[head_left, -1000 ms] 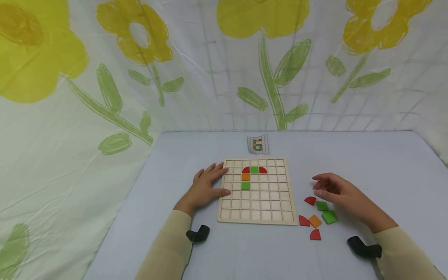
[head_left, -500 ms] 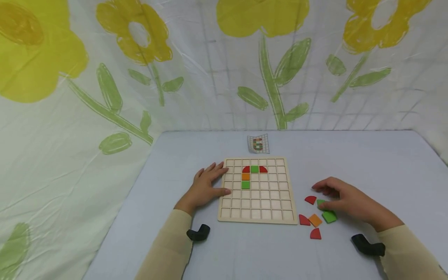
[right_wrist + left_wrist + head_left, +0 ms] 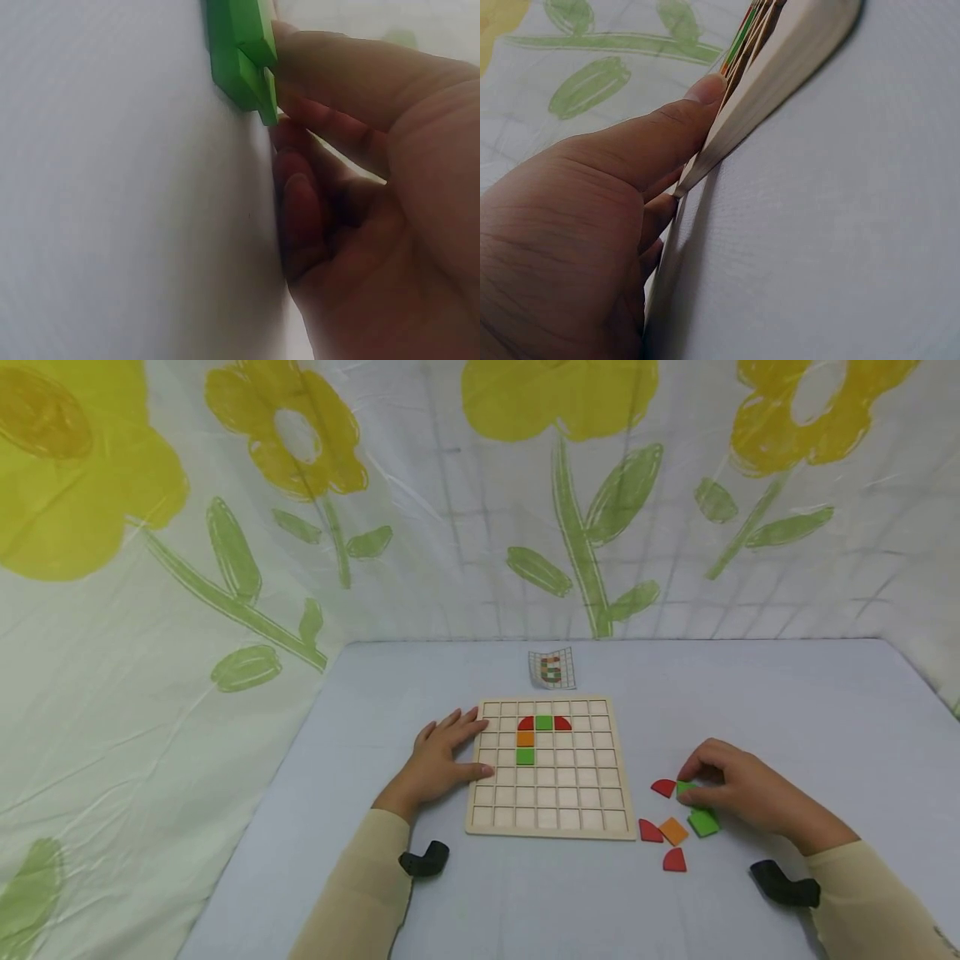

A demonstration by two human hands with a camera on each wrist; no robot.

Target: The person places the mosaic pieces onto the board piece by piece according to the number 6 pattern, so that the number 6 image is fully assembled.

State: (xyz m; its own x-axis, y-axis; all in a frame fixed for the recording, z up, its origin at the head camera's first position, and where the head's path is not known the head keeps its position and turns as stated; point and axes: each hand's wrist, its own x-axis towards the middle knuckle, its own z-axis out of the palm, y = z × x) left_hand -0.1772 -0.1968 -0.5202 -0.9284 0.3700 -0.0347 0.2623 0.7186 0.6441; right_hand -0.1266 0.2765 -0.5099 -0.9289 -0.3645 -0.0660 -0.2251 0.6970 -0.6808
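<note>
My left hand [image 3: 431, 768] rests at the left edge of a wooden grid board [image 3: 549, 818], fingers spread and thumb on the rim. In the left wrist view the thumb [image 3: 675, 124] lies along the board's side. Set into the grid are two red quarter-circle tiles, two green squares and one orange square [image 3: 526, 739]. Right of the board, my right hand [image 3: 750, 789] pinches a green square tile [image 3: 686, 787] between thumb and index finger. Another green tile [image 3: 703, 822] lies just below the hand. In the right wrist view green tiles [image 3: 238, 67] show beside the thumb.
Near the right hand lie red quarter-circle tiles [image 3: 663, 787] and an orange square tile [image 3: 674, 832]. A small printed pattern card [image 3: 551, 669] lies behind the board. A flowered cloth [image 3: 480, 560] hangs behind the white table [image 3: 420, 677].
My right hand has come down onto the tiles, and its thumb and index finger have closed on a green square tile. The left hand has stayed at the board's edge.
</note>
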